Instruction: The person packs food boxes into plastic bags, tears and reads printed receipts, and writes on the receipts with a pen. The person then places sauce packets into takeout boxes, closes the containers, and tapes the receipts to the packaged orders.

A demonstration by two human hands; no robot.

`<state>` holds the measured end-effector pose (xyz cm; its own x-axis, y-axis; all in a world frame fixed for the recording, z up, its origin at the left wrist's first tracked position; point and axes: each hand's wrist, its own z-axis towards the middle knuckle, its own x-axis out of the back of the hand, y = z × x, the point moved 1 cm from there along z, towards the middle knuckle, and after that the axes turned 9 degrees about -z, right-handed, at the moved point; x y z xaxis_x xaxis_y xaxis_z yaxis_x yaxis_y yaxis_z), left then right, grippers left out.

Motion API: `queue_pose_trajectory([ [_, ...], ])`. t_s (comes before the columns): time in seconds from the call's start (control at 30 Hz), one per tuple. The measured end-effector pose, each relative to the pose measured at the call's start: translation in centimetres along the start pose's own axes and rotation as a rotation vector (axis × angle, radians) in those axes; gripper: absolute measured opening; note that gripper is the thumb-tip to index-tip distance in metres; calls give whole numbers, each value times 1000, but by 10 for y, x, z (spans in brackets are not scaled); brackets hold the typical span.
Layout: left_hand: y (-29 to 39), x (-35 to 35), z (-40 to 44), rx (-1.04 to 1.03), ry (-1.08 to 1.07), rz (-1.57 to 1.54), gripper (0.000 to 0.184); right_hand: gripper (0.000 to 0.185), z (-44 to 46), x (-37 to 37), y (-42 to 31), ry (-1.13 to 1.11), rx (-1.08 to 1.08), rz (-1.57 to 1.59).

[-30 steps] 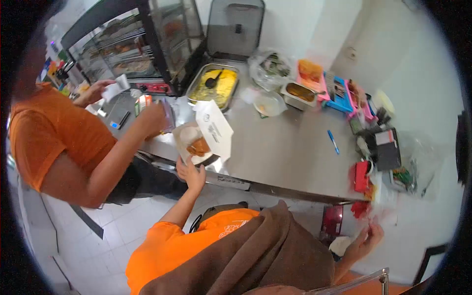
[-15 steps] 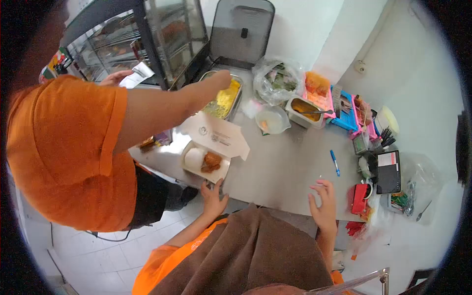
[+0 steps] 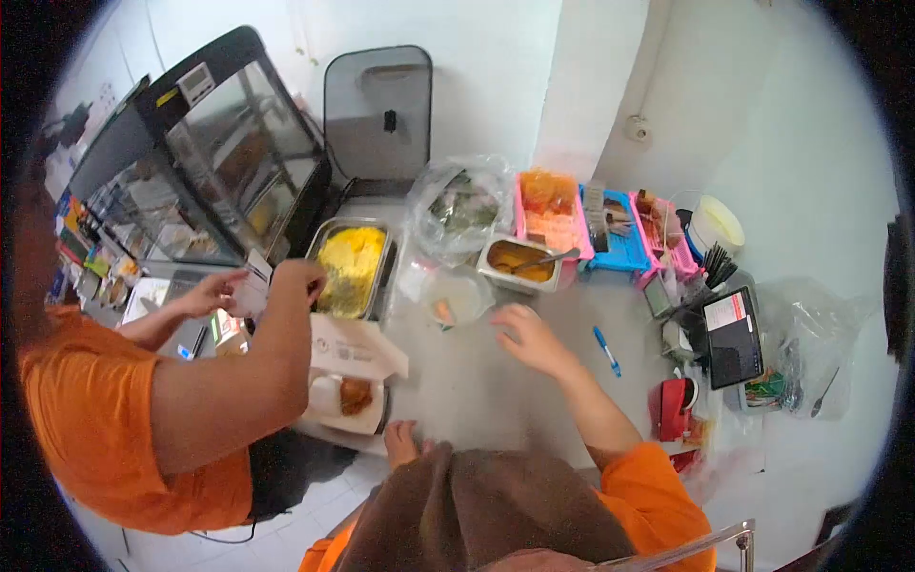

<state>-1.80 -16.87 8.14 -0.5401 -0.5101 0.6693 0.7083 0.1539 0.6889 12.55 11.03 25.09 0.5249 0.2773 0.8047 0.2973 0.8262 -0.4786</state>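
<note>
My left hand [image 3: 402,442] rests at the table's front edge, fingers apart and holding nothing. Just left of it lies an open cardboard food box [image 3: 379,419], with white rice [image 3: 325,393] and a brown piece of food [image 3: 355,396] inside. Stretched over the table, my right hand [image 3: 529,338] is open and holds nothing. Its fingers point at a translucent plastic bowl [image 3: 464,303], apart from it, with something small and orange inside. Behind that hand stands a metal pan [image 3: 496,276] of orange-brown sauce with a spoon [image 3: 548,258] in it.
At left, a co-worker in an orange shirt [image 3: 95,410] holds white paper, one hand beside a metal tray [image 3: 386,262] of yellow food. A bag of leaves [image 3: 462,205], a pink basket [image 3: 522,214], a blue basket [image 3: 624,253], a pen [image 3: 606,351] and a tablet [image 3: 734,343] are around.
My right hand has moved forward and left over the table, toward the bowl. My left hand stays by the front edge, now slightly farther from the box. The camera view has shifted.
</note>
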Motion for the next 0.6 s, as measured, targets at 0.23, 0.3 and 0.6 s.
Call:
queue_pose_trajectory([
  [0.23,-28,-50,21,109,-78,188,37,28,199,-73,127,-181,-85,-284],
  [0.3,-22,-42,23,376,-109,140,31,27,227,-88,147,-5,-336,-192],
  [0.6,-7,-48,74,400,-204,146,33,19,247,-162,173,-108,-605,-268],
])
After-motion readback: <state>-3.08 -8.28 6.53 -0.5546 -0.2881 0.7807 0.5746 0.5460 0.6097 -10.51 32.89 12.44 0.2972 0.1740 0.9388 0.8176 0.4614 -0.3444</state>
